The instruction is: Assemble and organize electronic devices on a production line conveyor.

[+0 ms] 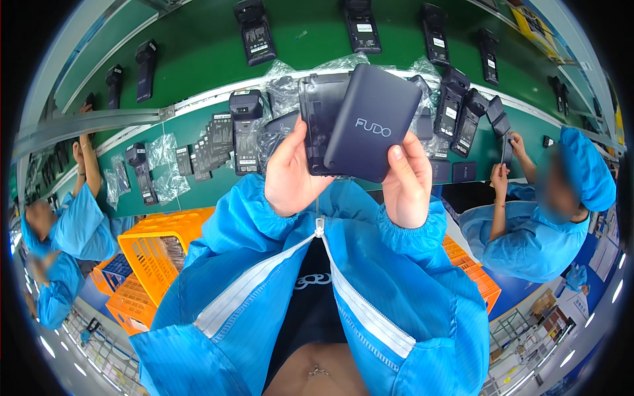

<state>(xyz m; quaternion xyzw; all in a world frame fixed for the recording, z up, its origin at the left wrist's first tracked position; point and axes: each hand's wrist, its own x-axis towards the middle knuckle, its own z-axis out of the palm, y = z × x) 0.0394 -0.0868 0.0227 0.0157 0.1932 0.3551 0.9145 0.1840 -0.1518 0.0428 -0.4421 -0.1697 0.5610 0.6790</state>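
Observation:
Above the near edge of the bench I hold two dark plastic back covers side by side, partly overlapping. My left hand (290,175) grips the left cover (319,125) by its edge; its ribbed inner side shows. In my right hand (407,181) is the other cover (376,119), smooth outer side up, with pale lettering, its lower right corner between thumb and fingers. It lies in front of part of the left cover. Behind them are crumpled clear plastic bags (281,86). A handheld terminal (246,132) lies left of my left hand.
Left on the green bench are a fanned row of batteries (214,142), plastic bags (168,165) and another terminal (140,173). More terminals (451,102) lie right. A conveyor (304,39) carries several terminals. Orange crates (155,247) stand at my left. A co-worker (535,204) handles a device at right.

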